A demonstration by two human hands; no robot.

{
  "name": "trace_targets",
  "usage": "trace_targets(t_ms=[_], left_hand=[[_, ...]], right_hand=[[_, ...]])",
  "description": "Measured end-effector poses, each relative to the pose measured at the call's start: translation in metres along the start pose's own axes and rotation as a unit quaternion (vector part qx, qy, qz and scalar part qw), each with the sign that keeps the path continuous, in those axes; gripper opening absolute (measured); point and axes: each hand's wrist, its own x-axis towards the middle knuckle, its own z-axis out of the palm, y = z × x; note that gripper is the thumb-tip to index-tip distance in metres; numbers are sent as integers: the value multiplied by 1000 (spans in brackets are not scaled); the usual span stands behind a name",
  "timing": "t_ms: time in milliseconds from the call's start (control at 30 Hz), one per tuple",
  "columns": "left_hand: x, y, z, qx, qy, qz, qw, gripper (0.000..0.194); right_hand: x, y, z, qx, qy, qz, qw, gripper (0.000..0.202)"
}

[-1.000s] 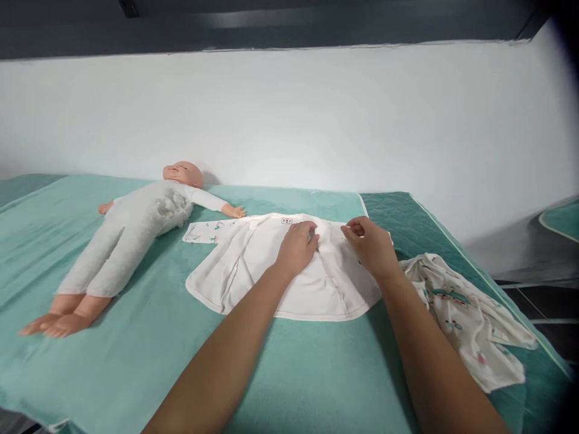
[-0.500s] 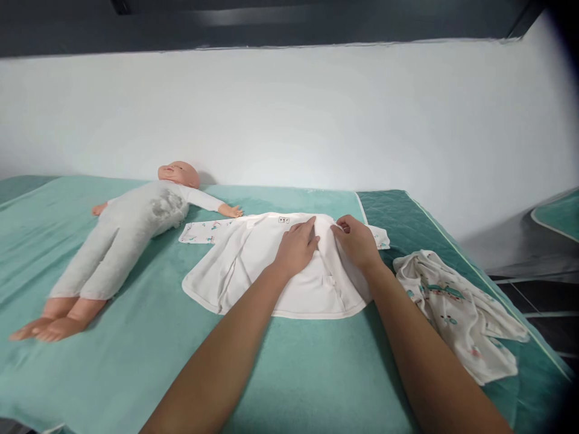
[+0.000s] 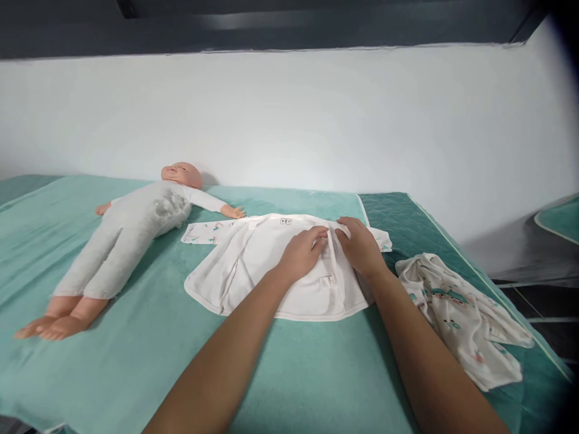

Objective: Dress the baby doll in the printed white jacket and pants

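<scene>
A white baby shirt (image 3: 266, 259) lies spread with its front open and its inside facing up, the printed sleeves stretched out to both sides. Inside it, right of the middle, my left hand (image 3: 302, 253) rests on the cloth, fingers lightly bent and thumb apart. My right hand (image 3: 359, 244) is closed at the shirt's right front panel near the shoulder, fingertips at a raised fold. The cloth under its fingers is partly hidden. A baby doll (image 3: 136, 223) with a white cloth body lies on its back to the left, one hand close to the left sleeve.
A crumpled printed baby garment (image 3: 456, 313) lies to the right, near the edge of the green bed cover (image 3: 316, 374). A white wall (image 3: 289, 120) stands behind the bed. Dark floor tiles (image 3: 534, 313) show beyond the right edge.
My left hand has shifted slightly right and down, its pointing finger now bent. My right hand has barely moved. The right panel's fold between the hands has flattened somewhat, and the inner label shows more.
</scene>
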Motion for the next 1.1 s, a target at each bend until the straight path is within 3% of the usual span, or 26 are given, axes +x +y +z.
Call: trace_targets(t_ms=[67, 167, 300, 400, 500, 667, 767, 833, 967, 1100], left_hand=[[0, 0, 0, -17, 0, 12, 1000, 33], [0, -2, 0, -37, 4, 24, 999, 35], [1, -7, 2, -60, 1, 13, 998, 40], [0, -9, 2, -3, 6, 6, 1000, 42], [0, -9, -4, 117, 37, 3, 992, 38], [-4, -15, -35, 370, 87, -78, 922, 34], [-16, -26, -59, 433, 95, -128, 887, 34], [-27, -33, -72, 456, 95, -151, 872, 37], [-39, -44, -92, 478, 75, -176, 858, 43], [-32, -51, -105, 443, 87, -188, 872, 42]], right_hand=[[-3, -12, -2, 65, -12, 1, 998, 38], [-7, -28, -1, 139, -50, 64, 987, 49], [-10, -34, 6, 105, -108, 98, 984, 63], [-12, -30, 10, 94, -111, 58, 988, 67], [-13, -27, 12, 105, -85, 33, 990, 69], [-11, -27, 11, 74, -95, 39, 992, 65], [-12, -36, 6, 29, -104, 15, 994, 60], [-16, -49, 1, 8, -101, -42, 994, 55], [-37, -92, -2, 10, -151, -166, 974, 47], [-62, -114, 20, -27, -242, -163, 956, 64]])
